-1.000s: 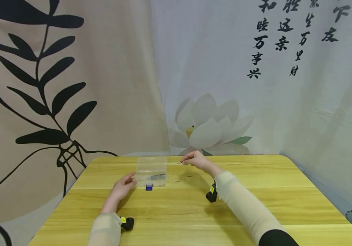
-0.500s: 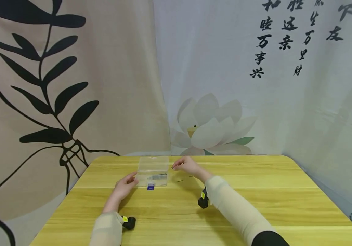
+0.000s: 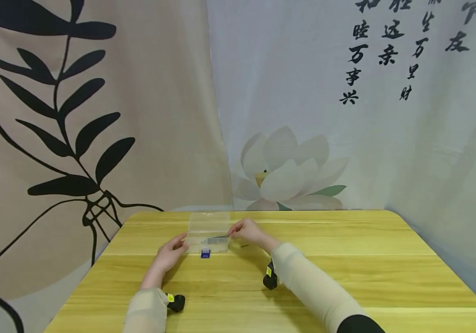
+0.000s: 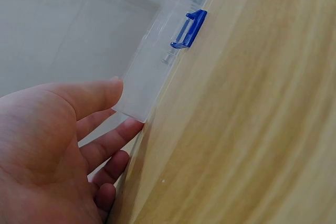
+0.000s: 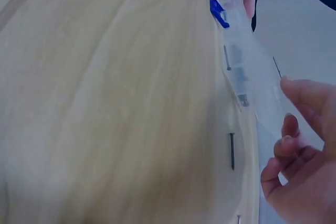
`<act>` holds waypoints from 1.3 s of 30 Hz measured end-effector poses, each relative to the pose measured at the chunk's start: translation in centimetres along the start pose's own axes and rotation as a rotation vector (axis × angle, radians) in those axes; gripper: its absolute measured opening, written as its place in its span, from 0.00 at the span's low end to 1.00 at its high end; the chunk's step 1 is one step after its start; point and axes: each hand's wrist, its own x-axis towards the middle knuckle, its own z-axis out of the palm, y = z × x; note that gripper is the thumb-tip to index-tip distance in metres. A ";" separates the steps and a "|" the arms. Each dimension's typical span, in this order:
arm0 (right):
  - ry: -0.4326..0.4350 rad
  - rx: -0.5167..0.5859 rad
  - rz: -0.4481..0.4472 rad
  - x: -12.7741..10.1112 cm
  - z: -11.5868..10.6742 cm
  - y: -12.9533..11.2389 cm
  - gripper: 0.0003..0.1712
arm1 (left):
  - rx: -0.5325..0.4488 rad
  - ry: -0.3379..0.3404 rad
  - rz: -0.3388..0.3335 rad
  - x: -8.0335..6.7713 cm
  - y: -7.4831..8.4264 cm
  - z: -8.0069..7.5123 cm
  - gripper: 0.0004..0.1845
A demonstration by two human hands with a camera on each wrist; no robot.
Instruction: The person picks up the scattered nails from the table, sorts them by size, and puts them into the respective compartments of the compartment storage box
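Note:
A clear plastic box (image 3: 196,247) stands with its lid (image 3: 208,222) raised, a blue latch (image 3: 205,253) at its front. Several nails (image 5: 227,57) lie inside. At the box's left end my left hand (image 3: 171,254) holds the corner between thumb and fingers, as the left wrist view (image 4: 47,145) shows. My right hand (image 3: 248,231) is at the box's right end; its thumb and fingertips pinch a thin dark nail (image 5: 277,66) that points toward the box. One loose nail (image 5: 232,150) lies on the table to the right of the box.
The wooden table (image 3: 221,286) ends just behind the box, against a printed cloth backdrop (image 3: 171,115). Another nail (image 5: 239,219) shows at the bottom edge of the right wrist view. Small black cameras (image 3: 176,303) are strapped to both wrists.
My right hand has moved left and slightly nearer, from beyond the loose nails to the box's right end, with the nail still pinched. My left hand has stayed at the box.

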 end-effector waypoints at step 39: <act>0.008 -0.050 -0.003 -0.2 -1.2 0.6 0.07 | -0.007 0.010 -0.001 0.4 0.1 0.2 0.28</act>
